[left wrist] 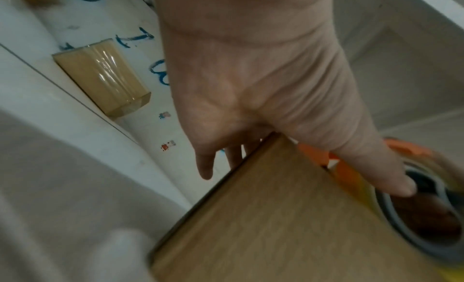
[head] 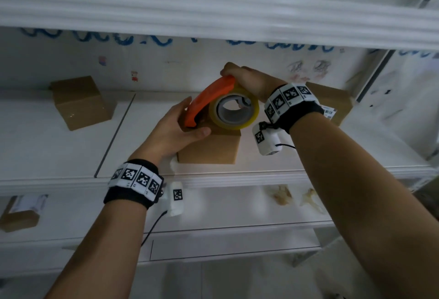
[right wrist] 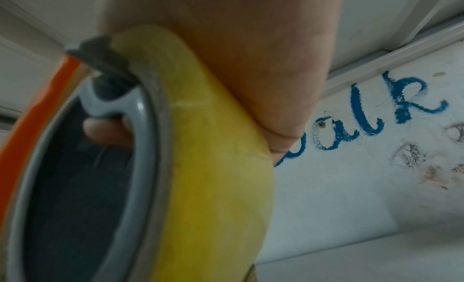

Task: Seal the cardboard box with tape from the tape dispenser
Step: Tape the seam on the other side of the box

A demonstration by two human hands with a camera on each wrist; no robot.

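The box point(head: 211, 146) stands on the white shelf point(head: 71, 156), near its front edge, directly ahead of the person and between the two forearms. The dispenser point(head: 209, 101), an orange shell over a yellowish tape roll point(head: 234, 111), is held on the box's top face, tilted, with the roll's open core facing the head camera. Its long axis is seen to run from near left to far right across the top.

The right hand point(head: 249, 80) is wrapped over the far upper end of the dispenser, fingers curled round it; in the right wrist view a fingertip point(right wrist: 105, 133) shows inside the grey core. The left hand point(head: 180, 127) lies against the box's left side and top edge, fingers fairly straight, thumb point(head: 200, 132) laid across the near top edge just under the orange shell. It is judged to be steadying the box rather than gripping it.

The next move is judged to turn on this: the dispenser sits at the left part of the top, so tape must be drawn along the top while the left hand keeps the box from sliding. Whether tape is yet stuck to the cardboard cannot be told.

The flaps are hidden under the dispenser, and nothing of the box's contents is visible. Other boxes point(head: 82, 101) lie well apart on the shelves; one point(left wrist: 103, 79) appears taped shut.
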